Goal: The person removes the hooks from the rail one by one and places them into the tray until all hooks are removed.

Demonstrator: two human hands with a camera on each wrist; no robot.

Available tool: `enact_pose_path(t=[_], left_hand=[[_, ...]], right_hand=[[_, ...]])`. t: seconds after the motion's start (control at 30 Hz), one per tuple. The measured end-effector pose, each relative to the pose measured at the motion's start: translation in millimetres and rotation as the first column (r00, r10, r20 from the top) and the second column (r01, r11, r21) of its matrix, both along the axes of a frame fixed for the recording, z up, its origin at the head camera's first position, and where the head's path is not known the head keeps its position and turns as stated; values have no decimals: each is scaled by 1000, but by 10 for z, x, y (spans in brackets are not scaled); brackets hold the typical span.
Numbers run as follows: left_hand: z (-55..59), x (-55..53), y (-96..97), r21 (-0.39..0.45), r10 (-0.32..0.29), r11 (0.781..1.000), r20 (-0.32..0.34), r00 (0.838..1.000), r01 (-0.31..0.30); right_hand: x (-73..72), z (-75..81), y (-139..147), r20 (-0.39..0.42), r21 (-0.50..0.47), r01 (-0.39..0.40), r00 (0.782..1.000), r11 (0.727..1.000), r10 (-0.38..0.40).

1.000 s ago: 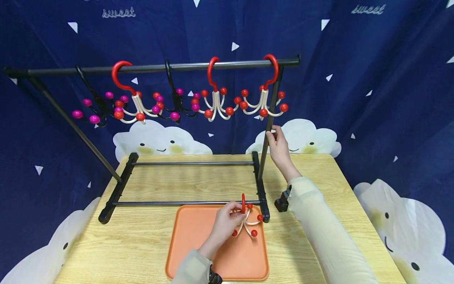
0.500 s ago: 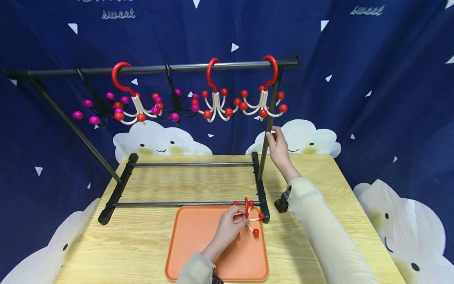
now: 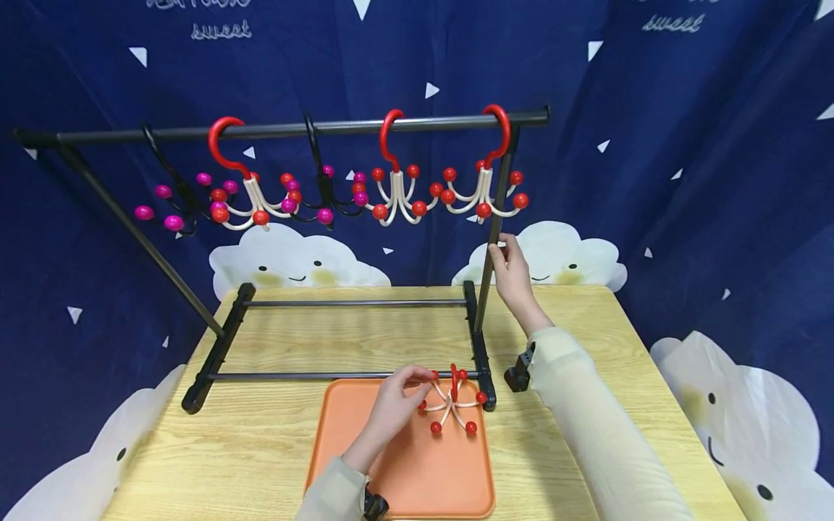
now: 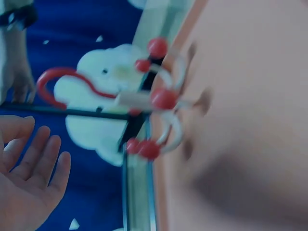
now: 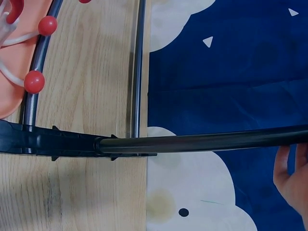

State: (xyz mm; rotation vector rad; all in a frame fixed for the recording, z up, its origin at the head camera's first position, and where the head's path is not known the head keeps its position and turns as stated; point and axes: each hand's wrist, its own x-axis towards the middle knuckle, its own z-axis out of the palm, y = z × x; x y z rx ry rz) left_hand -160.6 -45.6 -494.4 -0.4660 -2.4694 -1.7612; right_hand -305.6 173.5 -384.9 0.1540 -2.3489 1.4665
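A white multi-arm hook hanger (image 3: 450, 399) with red balls and a red hook stands at the right of the orange tray (image 3: 436, 474), its hook pointing up. My left hand (image 3: 393, 404) is beside it on the left, fingers relaxed. In the left wrist view that hand (image 4: 31, 185) holds nothing, and a gap shows between it and the hanger (image 4: 132, 100). At the rack's right side, my right hand (image 3: 513, 276) holds the slanted post (image 3: 485, 300) between thumb and fingers. The right wrist view shows its fingertips at the post (image 5: 202, 141).
From the rack's top bar (image 3: 352, 128) hang several similar hangers, among them a black one (image 3: 323, 189) with pink balls and a white one (image 3: 397, 195) with red balls. The rack's lower front rail (image 3: 280, 376) runs just behind the tray on the wooden table (image 3: 215, 456).
My left hand shifted the hanger slightly right and back on the tray, then let go and drew away to the left. The right hand stays on the post.
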Motion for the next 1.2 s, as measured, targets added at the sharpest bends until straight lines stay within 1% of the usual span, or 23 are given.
enact_pose_path(t=[0.07, 0.13, 0.17, 0.2, 0.33, 0.53, 0.63, 0.73, 0.87, 0.9, 1.0, 1.07, 1.2], left_hand=[[-27, -78, -104, 4, 23, 1000, -51, 998, -23], [54, -118, -203, 18, 54, 998, -65, 996, -53], [98, -136, -256, 28, 73, 997, -60, 996, -72], [147, -152, -309, 40, 95, 995, -39, 995, -93], [294, -210, -528, 55, 183, 982, -16, 983, -182], [452, -278, -897, 70, 277, 959, -30, 961, -274], [565, -307, -1083, 56, 319, 947, -61, 946, -316], [702, -353, -1247, 1, 336, 941, -120, 934, -339], [908, -393, -1416, -88, 348, 923, -226, 910, -375], [960, -400, -1449, -96, 353, 918, -250, 902, -386], [1111, -414, -1530, -100, 382, 897, -314, 869, -431], [1203, -422, -1571, -82, 404, 887, -335, 851, -454], [1341, -441, -1645, -45, 442, 874, -342, 829, -484]], right_hand=[[1, -6, 2, -2, 0, 0, 1000, 1000, 0], [-1, -10, 4, 2, -5, -3, 1000, 1000, 3], [0, -10, 5, 5, -7, -5, 1000, 1000, 5], [-1, -10, 5, 4, -6, -5, 1000, 1000, 5], [-3, -11, 5, 0, -8, -4, 1000, 1000, 4], [7, -3, -5, -2, 0, -2, 1000, 1000, 2], [11, 1, -5, -1, 4, -4, 1000, 1000, 4], [12, 3, 2, 0, 6, -12, 1000, 1000, 12], [14, -2, 8, 0, 9, -20, 1000, 1000, 20], [15, -3, 7, -2, 9, -21, 1000, 1000, 21], [20, -2, 3, -6, 15, -23, 1000, 1000, 24], [20, -1, 4, -13, 24, -20, 1000, 1000, 21], [16, 6, 13, -14, 44, -14, 1000, 999, 14]])
